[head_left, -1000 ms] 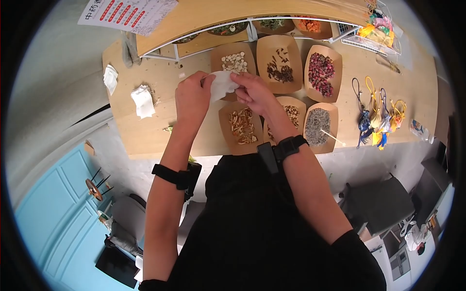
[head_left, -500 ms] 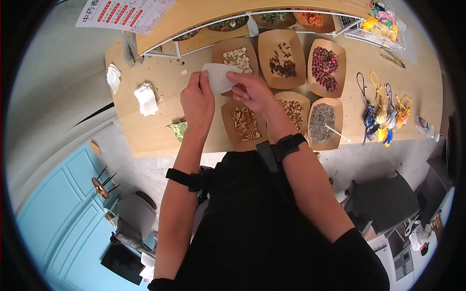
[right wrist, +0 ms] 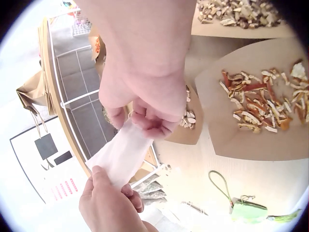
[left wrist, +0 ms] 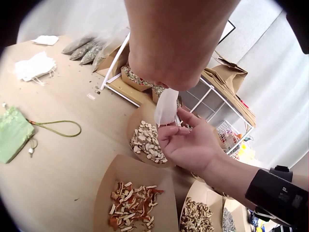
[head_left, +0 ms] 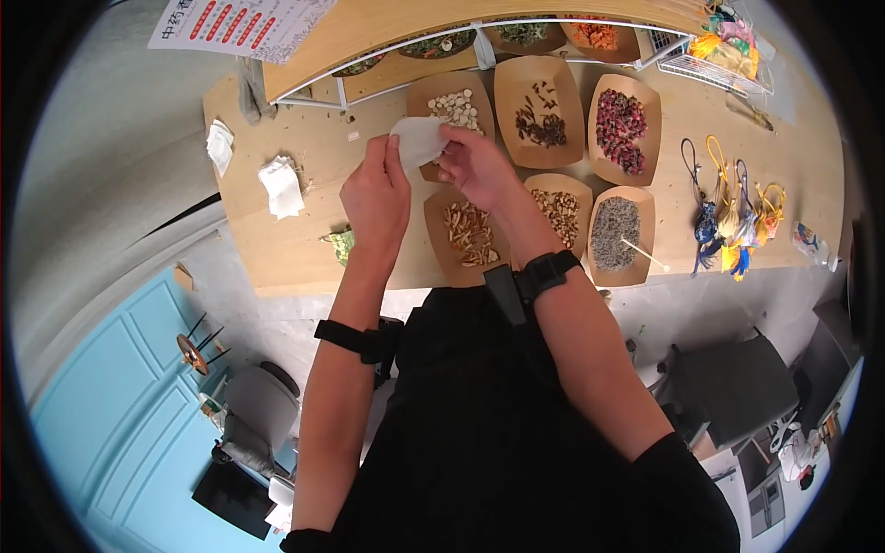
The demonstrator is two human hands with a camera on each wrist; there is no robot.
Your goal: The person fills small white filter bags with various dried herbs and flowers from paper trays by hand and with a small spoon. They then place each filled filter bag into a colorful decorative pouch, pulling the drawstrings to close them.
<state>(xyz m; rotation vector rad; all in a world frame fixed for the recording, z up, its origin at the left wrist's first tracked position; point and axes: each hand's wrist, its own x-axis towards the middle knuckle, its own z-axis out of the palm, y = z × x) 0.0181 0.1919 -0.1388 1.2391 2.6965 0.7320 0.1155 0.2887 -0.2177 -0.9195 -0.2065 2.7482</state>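
Note:
A small white, thin cloth-like pouch is held up in front of the chest, over the tray of white sliced pieces. My left hand pinches its left edge between thumb and fingers. At the opposite edge, my right hand grips it with thumb and curled fingers. The right wrist view shows the pouch stretched lengthwise between both hands, its ends covered by fingers. Below the hands is a tray of dried peel strips. Beside the left forearm lies a green fabric sachet with a cord loop.
More paper trays hold dark brown buds, dried rosebuds, chopped pieces and grey lavender-like bits with a pale stick. White pouches lie at left, tasselled sachets at right. A wooden-topped shelf spans the back.
The white pouch, crumpled and tilted a second ago, is now spread flatter between the hands. The left hand has turned more upright, and the green sachet shows more beside that forearm.

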